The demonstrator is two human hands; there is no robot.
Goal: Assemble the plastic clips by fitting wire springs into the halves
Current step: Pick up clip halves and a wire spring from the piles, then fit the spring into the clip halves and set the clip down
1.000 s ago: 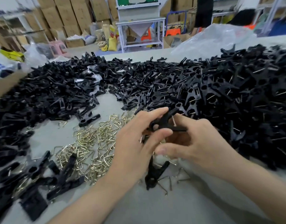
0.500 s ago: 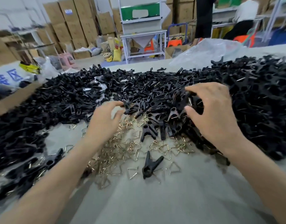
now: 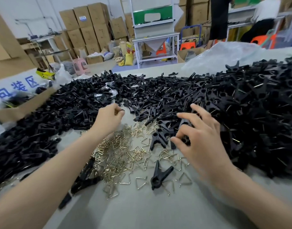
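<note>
1. Looking down through the head camera, I see my left hand (image 3: 107, 119) stretched out to the near edge of a big heap of loose black plastic clip halves (image 3: 67, 113), which spreads away to the left of that hand and beyond it.
2. Its fingers are curled tightly together. A small dark piece shows at the fingertips (image 3: 120, 113), but I cannot tell whether they grip it.
3. My right hand (image 3: 203, 142) is spread wide, fingers half bent and apart, hovering over the near edge of a second heap of black plastic clips with wire showing in them (image 3: 251, 113), which runs off to the right of that hand.
4. The thumb and forefinger sit either side of one black clip, not closed on it.
5. Between the two hands, and nearer to me, lies a scatter of brass-coloured triangular wire springs (image 3: 119, 154) on the grey table (image 3: 142, 212).
6. One black plastic clip with its legs spread (image 3: 160, 176) lies alone among the springs, nearer to me than my right hand.
7. Beyond the right hand lies a clear plastic bag (image 3: 224, 58); left of the left hand stands a brown cardboard box (image 3: 18, 111).
</note>
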